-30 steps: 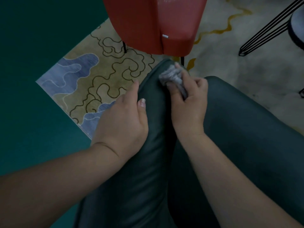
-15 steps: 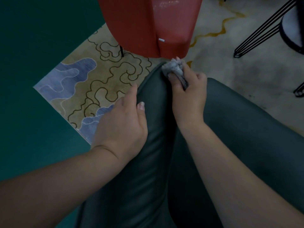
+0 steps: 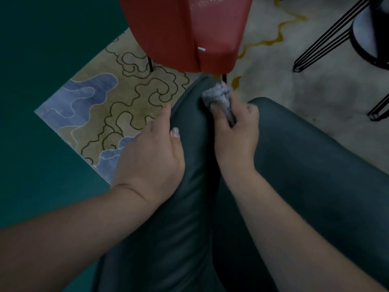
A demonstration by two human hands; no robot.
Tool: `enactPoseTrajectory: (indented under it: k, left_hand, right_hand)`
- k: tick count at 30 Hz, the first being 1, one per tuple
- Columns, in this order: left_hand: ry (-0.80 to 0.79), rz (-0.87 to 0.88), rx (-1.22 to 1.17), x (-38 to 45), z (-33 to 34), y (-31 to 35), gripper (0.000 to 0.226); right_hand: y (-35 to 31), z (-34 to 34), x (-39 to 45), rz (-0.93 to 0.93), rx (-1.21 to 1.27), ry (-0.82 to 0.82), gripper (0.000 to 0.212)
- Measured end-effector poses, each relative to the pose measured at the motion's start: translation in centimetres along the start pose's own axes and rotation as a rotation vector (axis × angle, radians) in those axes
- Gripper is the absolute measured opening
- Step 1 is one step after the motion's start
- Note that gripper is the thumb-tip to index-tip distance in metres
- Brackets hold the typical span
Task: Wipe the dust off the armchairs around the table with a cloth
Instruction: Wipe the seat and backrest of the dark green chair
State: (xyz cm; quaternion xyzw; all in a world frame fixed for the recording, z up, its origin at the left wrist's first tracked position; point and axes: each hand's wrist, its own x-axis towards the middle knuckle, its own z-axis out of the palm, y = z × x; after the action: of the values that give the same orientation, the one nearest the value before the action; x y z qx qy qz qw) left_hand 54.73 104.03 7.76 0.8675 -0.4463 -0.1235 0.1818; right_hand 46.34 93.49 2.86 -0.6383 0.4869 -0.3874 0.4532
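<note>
A dark green leather armchair (image 3: 305, 165) fills the lower right, with its padded armrest (image 3: 189, 186) running up the middle. My right hand (image 3: 235, 133) grips a crumpled grey cloth (image 3: 219, 95) and presses it against the far end of the armrest, in the gap beside the seat. My left hand (image 3: 151, 159) rests on the armrest's outer side, thumb on top, fingers wrapped over the edge. A red armchair (image 3: 185, 32) stands just beyond.
A patterned rug (image 3: 109, 106) with beige and blue shapes lies under the chairs, its corner on a dark teal floor (image 3: 42, 60). Black wire table legs (image 3: 324, 39) stand at the upper right. The red chair's thin black legs (image 3: 150, 64) are close to the armrest tip.
My right hand pushed the cloth forward toward the tip of the armrest, then drew slightly back. My left hand stayed on the armrest.
</note>
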Motion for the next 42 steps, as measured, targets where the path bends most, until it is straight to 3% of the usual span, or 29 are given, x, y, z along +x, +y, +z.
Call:
enactPoseTrajectory:
  k: [4, 6, 8, 12, 18, 26, 31, 34, 42]
  left_hand:
    - [0.007, 0.006, -0.018, 0.1, 0.0, -0.2, 0.052]
    - [0.009, 0.015, -0.028, 0.1, -0.1, -0.2, 0.053]
    - [0.007, 0.026, -0.048, 0.2, -0.1, -0.2, 0.053]
    - [0.023, 0.037, -0.038, 0.1, 0.0, -0.2, 0.052]
    - [0.022, 0.013, -0.021, 0.4, -0.1, -0.2, 0.052]
    - [0.006, -0.001, -0.028, 0.4, -0.5, 0.3, 0.051]
    - [-0.156, -0.079, -0.056, -0.6, -1.8, 0.3, 0.052]
    - [-0.22, -0.117, -0.085, -3.8, -3.5, -0.6, 0.055]
    - [-0.239, 0.029, 0.116, -14.7, -8.5, -4.2, 0.052]
  right_hand:
    - [-0.4, -0.8, -5.9, -0.264, -0.084, -0.087, 0.048]
    - [-0.1, -1.0, -4.8, -0.299, -0.1, -0.116, 0.046]
    - [0.4, -0.7, -2.0, -0.238, -0.094, -0.082, 0.043]
    - [0.6, 0.0, 1.2, 0.062, 0.044, 0.016, 0.038]
    - [0.6, -1.9, -8.4, -0.159, -0.006, -0.103, 0.055]
    - [0.9, -5.2, -14.5, -0.082, 0.011, -0.187, 0.055]
    - [-0.4, -7.6, -17.5, -0.051, -0.02, -0.265, 0.055]
    - [-2.0, -8.9, -17.7, -0.003, -0.004, -0.256, 0.051]
    - [-7.0, -9.2, -18.9, 0.082, -0.182, -0.258, 0.037]
